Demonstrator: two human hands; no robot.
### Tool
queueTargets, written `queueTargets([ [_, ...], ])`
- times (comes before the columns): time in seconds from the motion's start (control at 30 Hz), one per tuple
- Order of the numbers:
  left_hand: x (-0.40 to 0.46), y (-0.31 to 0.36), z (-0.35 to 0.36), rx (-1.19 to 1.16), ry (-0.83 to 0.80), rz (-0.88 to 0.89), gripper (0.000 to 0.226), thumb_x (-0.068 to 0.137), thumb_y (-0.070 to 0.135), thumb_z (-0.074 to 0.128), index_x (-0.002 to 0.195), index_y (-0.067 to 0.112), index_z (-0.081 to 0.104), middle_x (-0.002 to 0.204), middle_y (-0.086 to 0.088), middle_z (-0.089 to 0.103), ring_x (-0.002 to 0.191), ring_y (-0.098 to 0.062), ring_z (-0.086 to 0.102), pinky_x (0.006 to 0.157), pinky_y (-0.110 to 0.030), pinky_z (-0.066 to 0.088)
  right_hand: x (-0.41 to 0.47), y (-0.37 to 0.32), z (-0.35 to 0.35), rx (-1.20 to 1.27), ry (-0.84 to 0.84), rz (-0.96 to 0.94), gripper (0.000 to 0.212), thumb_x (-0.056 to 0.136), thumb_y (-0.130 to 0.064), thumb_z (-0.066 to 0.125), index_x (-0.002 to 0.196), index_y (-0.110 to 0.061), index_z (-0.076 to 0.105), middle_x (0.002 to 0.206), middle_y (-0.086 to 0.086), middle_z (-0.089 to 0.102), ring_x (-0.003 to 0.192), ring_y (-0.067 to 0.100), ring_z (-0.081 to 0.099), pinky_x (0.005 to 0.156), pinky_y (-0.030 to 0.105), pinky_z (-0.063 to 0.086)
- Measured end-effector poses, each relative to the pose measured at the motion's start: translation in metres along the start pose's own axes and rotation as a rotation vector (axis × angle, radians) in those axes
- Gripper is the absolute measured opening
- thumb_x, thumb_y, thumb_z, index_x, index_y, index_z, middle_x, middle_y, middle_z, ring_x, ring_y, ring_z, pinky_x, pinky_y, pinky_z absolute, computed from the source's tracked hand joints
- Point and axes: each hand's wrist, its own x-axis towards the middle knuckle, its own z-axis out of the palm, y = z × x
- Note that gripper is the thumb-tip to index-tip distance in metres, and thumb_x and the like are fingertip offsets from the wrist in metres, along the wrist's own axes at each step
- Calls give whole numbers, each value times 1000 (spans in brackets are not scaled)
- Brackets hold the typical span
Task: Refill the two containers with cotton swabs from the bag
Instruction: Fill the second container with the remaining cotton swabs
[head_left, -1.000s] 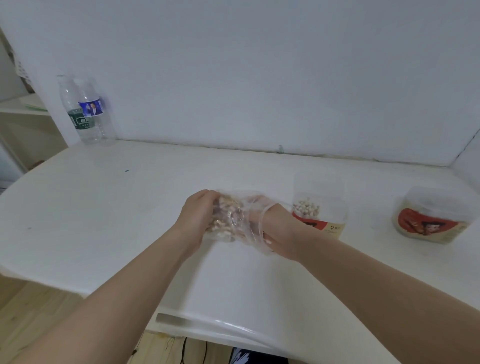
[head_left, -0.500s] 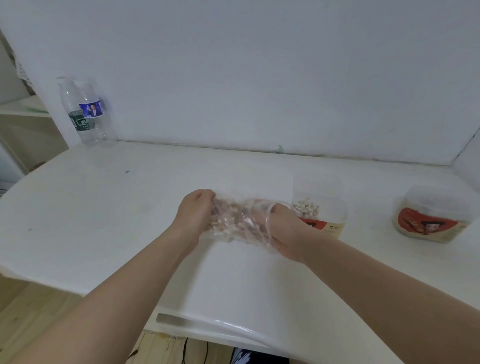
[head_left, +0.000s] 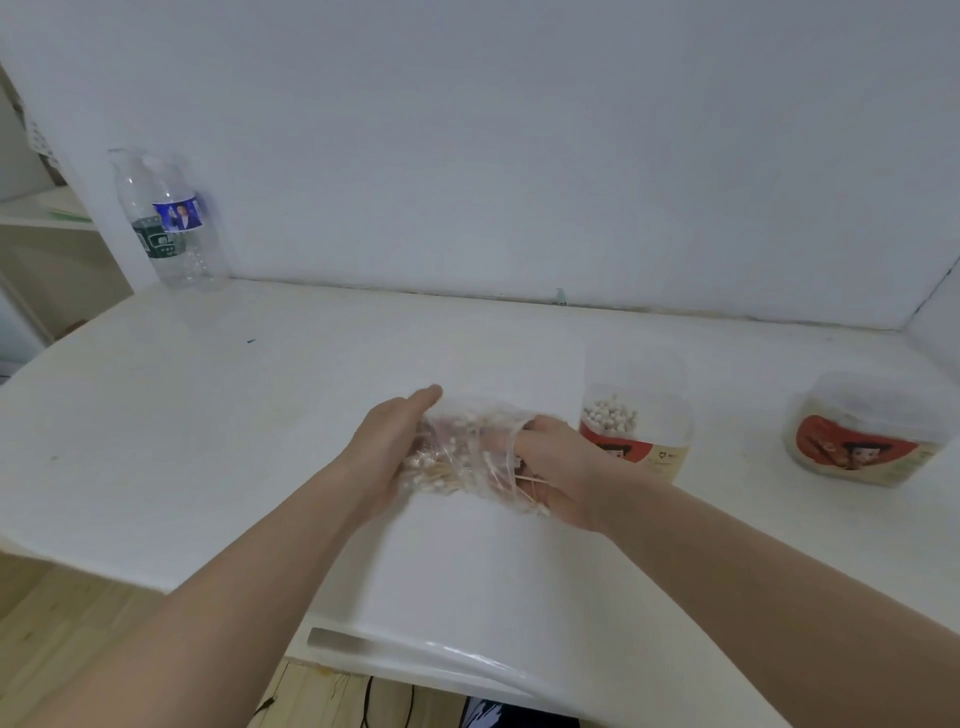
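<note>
Holding clear bag (head_left: 467, 457) of cotton swabs (head_left: 441, 470): left hand (head_left: 387, 447) cups it, fingers straight; right hand (head_left: 558, 467) reaches inside, grip unclear.

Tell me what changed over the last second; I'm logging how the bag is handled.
The left hand has uncurled: its fingers now lie nearly straight along the bag. The right hand has worked deeper into the bag's mouth, around the swabs. Both containers and the bottles stayed put.
</note>
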Motion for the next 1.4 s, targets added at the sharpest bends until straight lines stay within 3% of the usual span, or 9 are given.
queueTargets([
  [0.1,1,-5,0,23,-29,39,28,92,19,70,105,1,54,87,-27,65,66,-32,64,55,-41,57,-2,1,-1,92,48,-3,27,98,3,51,119,-2,67,117,12,72,103,25,71,96,44,55],
  [0.23,9,-10,-5,-12,79,73,14,93,5,61,97,9,48,78,-17,65,45,-25,52,41,-31,47,-11,-5,-2,-20,70,-65,38,92,4,54,63,-12,72,68,5,55,58,13,52,99,42,50],
  [0.43,23,-14,-15,36,181,67,14,85,0,55,96,9,53,74,-13,64,52,-24,51,46,-29,46,-25,-23,-7,-85,94,-80,4,93,-8,67,90,-6,64,72,5,66,60,15,63,69,27,57],
  [0.63,31,-18,-21,65,263,75,12,87,2,55,96,9,58,71,-10,65,51,-22,55,67,-50,59,-34,-28,-9,-99,101,-84,21,94,-10,67,111,1,66,97,15,65,68,18,66,60,21,55],
  [0.8,36,-17,-24,130,391,111,15,89,2,48,98,11,57,79,-10,66,56,-20,57,52,-29,51,-45,-36,-13,-134,76,-54,12,96,-11,64,105,-4,67,91,10,71,67,16,66,60,20,55],
  [0.93,45,-19,-30,161,479,88,18,89,7,43,100,11,55,93,-13,69,70,-27,61,66,-38,52,-57,-42,-22,-163,68,-66,8,98,-12,62,101,-6,66,90,10,70,66,15,65,61,20,54],
  [1.07,46,-11,-27,426,491,97,39,96,21,51,132,8,42,128,-16,50,99,-33,56,85,-43,49,-68,-47,-33,-129,98,-70,11,96,-11,64,104,-4,67,89,10,73,67,16,66,60,21,55],
  [1.23,16,16,5,735,524,623,55,95,21,54,146,8,37,147,-18,36,133,-35,36,111,-44,33,-79,-53,-43,-52,54,-46,12,96,-12,65,105,-5,68,91,11,73,70,17,66,67,23,53],
  [1.4,-32,33,58,829,48,1058,43,103,36,43,143,20,42,140,5,44,124,-8,46,101,-26,38,-86,-57,-55,38,1,-42,20,97,-14,62,113,-2,65,100,12,70,76,18,64,70,22,51],
])
